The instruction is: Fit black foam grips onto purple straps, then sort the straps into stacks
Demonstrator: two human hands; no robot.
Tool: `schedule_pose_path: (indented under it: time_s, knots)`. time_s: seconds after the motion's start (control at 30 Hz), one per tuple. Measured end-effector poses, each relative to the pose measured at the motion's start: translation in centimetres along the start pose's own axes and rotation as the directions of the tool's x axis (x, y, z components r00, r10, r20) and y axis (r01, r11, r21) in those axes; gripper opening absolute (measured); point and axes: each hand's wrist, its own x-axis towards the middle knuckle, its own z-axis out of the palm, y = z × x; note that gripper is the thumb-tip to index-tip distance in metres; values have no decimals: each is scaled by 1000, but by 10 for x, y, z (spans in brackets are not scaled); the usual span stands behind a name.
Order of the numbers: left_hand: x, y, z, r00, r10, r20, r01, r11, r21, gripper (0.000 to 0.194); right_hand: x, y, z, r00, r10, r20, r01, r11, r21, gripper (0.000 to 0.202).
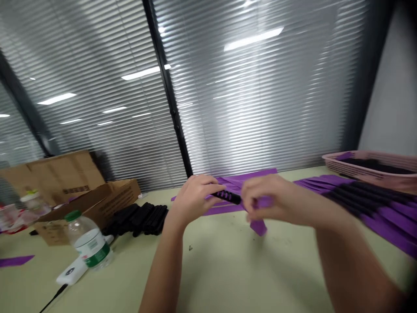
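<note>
Gripping a black perforated bar point(227, 196) by its two ends, the left hand point(195, 195) and right hand point(267, 202) hold it just above the pale counter point(221, 269), fingers closed around it, a purple strip point(259, 226) dangling from the right. Motion blur suggests haste; the strip could slip or crease, or the bar could drop among the purple sheets point(384, 208). Print on the cardboard box point(76, 189) and the water bottle point(89, 243), with its green label, is too blurred to read.

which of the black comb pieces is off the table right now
The one black piece held between the left hand and right hand. The other black pieces lie in a row on the table beside the cardboard box.
</note>
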Motion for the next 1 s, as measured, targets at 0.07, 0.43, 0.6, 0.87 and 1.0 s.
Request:
schedule_pose_path:
  time_s: [0.07, 0.43, 0.6, 0.87, 1.0]
  knots:
    - [0, -3, 0, 1000, -20, 22, 19, 999, 26, 23, 19, 9, 5, 997, 29, -76, -30, 1000, -5, 12]
    - [1, -7, 1, 980, -178, 91, 177, 984, 25, 24, 43, 28, 28, 965, 175, -195, -169, 984, 46, 43]
    - [0, -6, 0, 984, -177, 8, 177, 984, -18, 31, 45, 30, 32, 973, 229, -19, -229, 973, 3, 37]
    - [-16, -26, -22, 943, -331, 43, 334, 936, -113, 38, 44, 44, 29, 974, 205, -92, -218, 963, -161, 33]
    - [-17, -28, -27, 931, -358, 67, 365, 916, -167, 33, 45, 43, 31, 970, 238, -45, -242, 962, -127, 40]
